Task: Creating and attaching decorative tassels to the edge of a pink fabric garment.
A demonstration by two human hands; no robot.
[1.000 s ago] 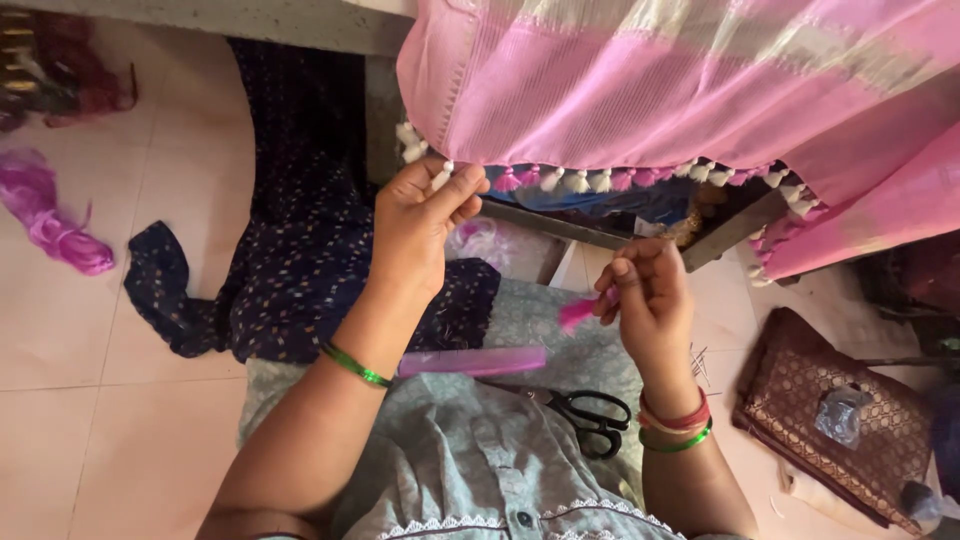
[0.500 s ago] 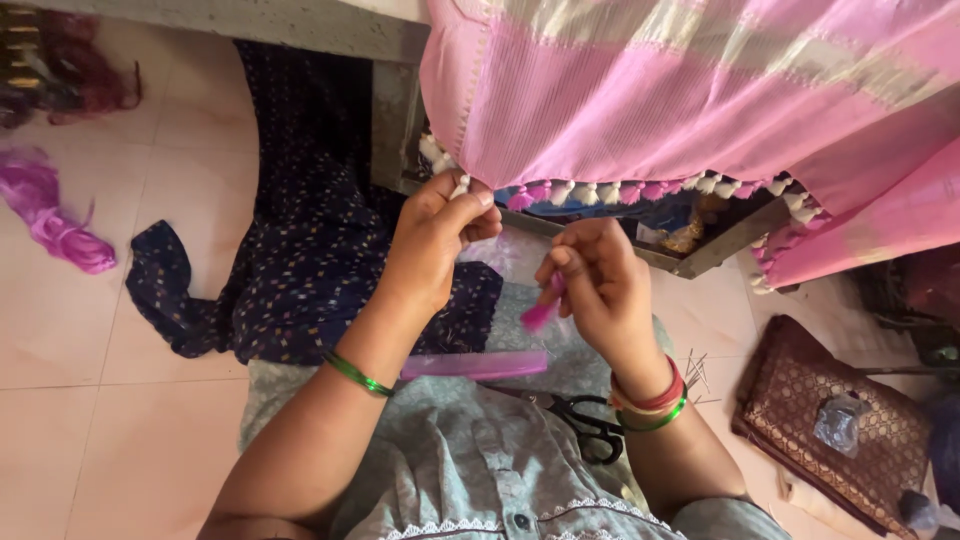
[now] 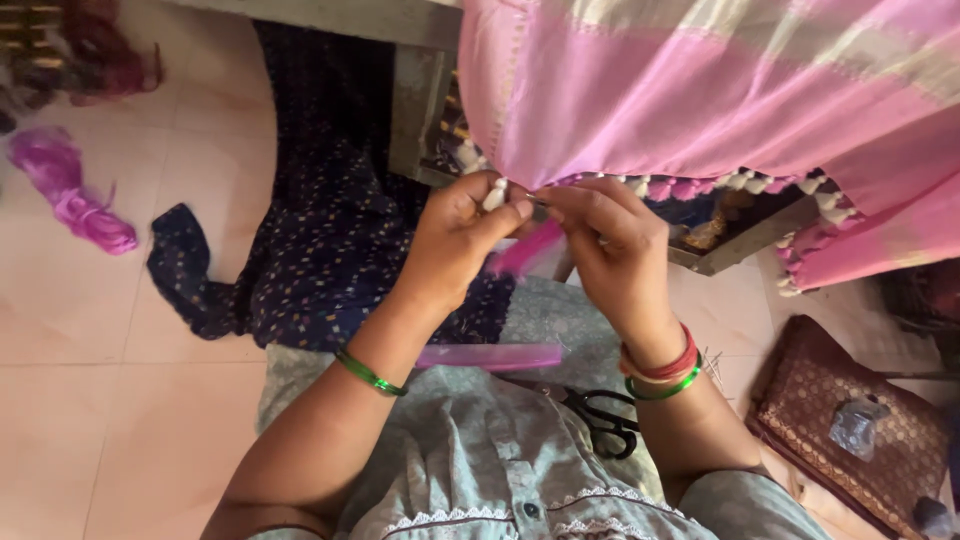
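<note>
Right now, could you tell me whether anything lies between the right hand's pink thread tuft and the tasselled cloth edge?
Nothing visible does: the right hand holds the pink thread tuft right at the tasselled cloth edge, where the left hand pinches a white tassel.

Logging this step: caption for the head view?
Both hands meet at pink cloth hem, pinching a white tassel and pink thread.

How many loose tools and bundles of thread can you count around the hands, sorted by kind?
Comb: 1, pink comb on the lap.
Scissors: 1, black scissors on the lap.
Thread bundles: 2, pink thread bundle in the right hand, magenta thread bundle on the floor.
Total: 4.
</note>
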